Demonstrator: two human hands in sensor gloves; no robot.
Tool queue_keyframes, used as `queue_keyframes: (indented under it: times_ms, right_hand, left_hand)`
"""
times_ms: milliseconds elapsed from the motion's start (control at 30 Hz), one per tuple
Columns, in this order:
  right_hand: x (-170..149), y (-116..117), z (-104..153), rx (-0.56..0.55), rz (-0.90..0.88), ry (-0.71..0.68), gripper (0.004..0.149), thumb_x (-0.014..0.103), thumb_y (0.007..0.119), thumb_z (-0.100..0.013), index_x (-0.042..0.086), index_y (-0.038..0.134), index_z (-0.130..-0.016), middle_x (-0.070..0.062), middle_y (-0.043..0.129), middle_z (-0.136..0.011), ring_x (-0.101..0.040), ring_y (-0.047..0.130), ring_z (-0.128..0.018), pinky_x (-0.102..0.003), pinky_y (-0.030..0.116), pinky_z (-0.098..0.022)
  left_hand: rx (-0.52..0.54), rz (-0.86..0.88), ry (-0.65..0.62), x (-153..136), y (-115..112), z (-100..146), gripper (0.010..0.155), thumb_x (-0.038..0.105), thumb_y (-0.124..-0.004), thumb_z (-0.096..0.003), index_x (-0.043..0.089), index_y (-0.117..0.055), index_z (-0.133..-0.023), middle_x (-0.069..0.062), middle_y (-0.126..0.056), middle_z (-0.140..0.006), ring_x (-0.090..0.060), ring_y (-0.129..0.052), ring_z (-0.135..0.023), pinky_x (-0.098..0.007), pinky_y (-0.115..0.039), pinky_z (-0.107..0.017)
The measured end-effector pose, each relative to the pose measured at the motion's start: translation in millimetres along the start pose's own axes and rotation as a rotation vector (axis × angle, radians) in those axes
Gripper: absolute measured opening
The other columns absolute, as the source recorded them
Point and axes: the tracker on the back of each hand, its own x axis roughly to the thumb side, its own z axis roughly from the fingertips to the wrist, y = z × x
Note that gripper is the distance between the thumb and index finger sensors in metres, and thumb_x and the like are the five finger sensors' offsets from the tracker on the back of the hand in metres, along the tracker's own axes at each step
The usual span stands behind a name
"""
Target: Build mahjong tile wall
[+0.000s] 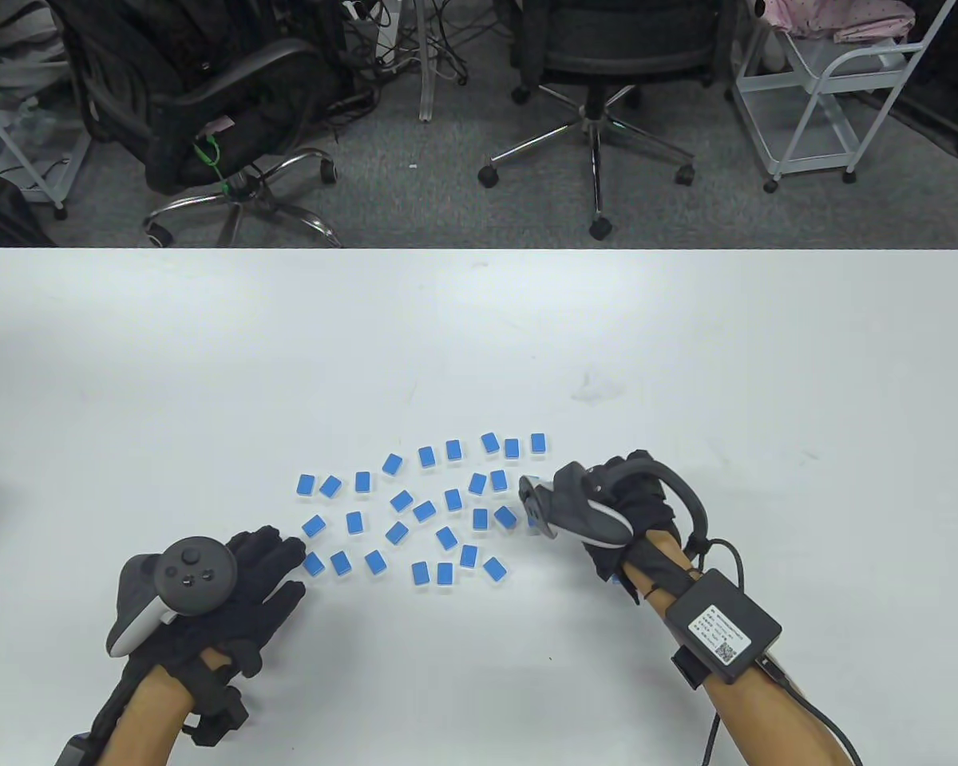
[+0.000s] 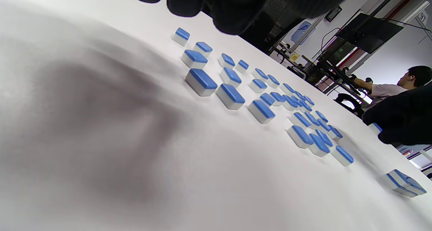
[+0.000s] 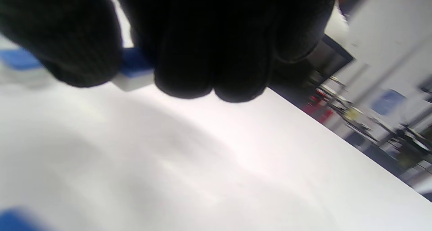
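Observation:
Several blue-backed mahjong tiles (image 1: 423, 511) lie scattered face down in the middle of the white table (image 1: 479, 335). My left hand (image 1: 267, 562) lies flat and spread at the cluster's left end, next to a tile (image 1: 313, 564), holding nothing. Its fingertips (image 2: 189, 1) hang above the tiles (image 2: 229, 95) in the left wrist view. My right hand (image 1: 607, 511) is at the cluster's right end, its fingers hidden under the tracker. In the right wrist view its fingers (image 3: 189, 62) pinch a blue and white tile (image 3: 133, 74). The left wrist view shows that hand (image 2: 401, 118) gripping the tile (image 2: 375, 127).
A two-tile stack (image 2: 403, 183) stands apart at the right, mostly hidden under my right wrist in the table view (image 1: 627, 589). Office chairs (image 1: 599, 72) and a white cart (image 1: 838, 88) stand on the floor beyond the table's far edge.

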Motion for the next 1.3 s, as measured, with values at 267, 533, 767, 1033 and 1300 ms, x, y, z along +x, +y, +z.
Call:
queue_keyframes:
  times_ms: [267,533,767,1033,1300]
  right_hand:
    - [-11.6,31.9,-38.5,0.176,-0.056,0.12,0.055,0.049,0.087,-0.032,0.03,0.078,-0.083,0.004,0.096,-0.069,-0.026,0.093,-0.071,-0.057,0.062,-0.074]
    - [-12.7,34.1,-29.7,0.181,-0.015,0.088,0.064,0.053,0.086,-0.03,0.03,0.073,-0.088,0.004,0.093,-0.081,-0.027,0.091,-0.079,-0.058,0.062,-0.073]
    - [-21.8,9.8,-11.6,0.084,-0.106,0.059,0.068,0.05,0.089,-0.029,0.03,0.069,-0.091,0.004,0.089,-0.087,-0.027,0.089,-0.081,-0.059,0.061,-0.074]
    - [39.8,-15.9,17.3,-0.098,-0.035,-0.198,0.06,0.047,0.09,-0.029,0.029,0.078,-0.085,0.004,0.095,-0.08,-0.025,0.095,-0.075,-0.056,0.068,-0.069]
    - [76.3,-15.5,12.1,-0.13,0.078,-0.198,0.054,0.045,0.091,-0.029,0.027,0.083,-0.08,0.004,0.1,-0.072,-0.024,0.1,-0.067,-0.053,0.074,-0.064]
  left_hand:
    - [-0.003,0.004,0.009,0.4,0.8,-0.1,0.068,0.058,-0.057,-0.0512,0.03,-0.05,-0.112,-0.006,-0.033,-0.121,-0.039,-0.028,-0.112,-0.067,-0.028,-0.077]
    - [-0.001,0.004,0.005,0.9,1.8,-1.2,0.068,0.058,-0.057,-0.0512,0.03,-0.049,-0.112,-0.006,-0.033,-0.121,-0.039,-0.028,-0.112,-0.067,-0.028,-0.077]
    - [0.006,0.002,0.004,0.6,3.3,-0.9,0.068,0.058,-0.057,-0.0512,0.031,-0.049,-0.112,-0.006,-0.032,-0.121,-0.039,-0.028,-0.112,-0.067,-0.029,-0.077]
    - [0.003,0.002,0.003,1.2,3.2,-1.2,0.067,0.058,-0.057,-0.0512,0.031,-0.049,-0.112,-0.006,-0.033,-0.121,-0.039,-0.028,-0.112,-0.067,-0.029,-0.077]
    - [0.006,0.004,0.005,1.0,3.8,0.4,0.067,0.058,-0.057,-0.0512,0.031,-0.049,-0.112,-0.006,-0.032,-0.121,-0.039,-0.028,-0.112,-0.067,-0.029,-0.077]
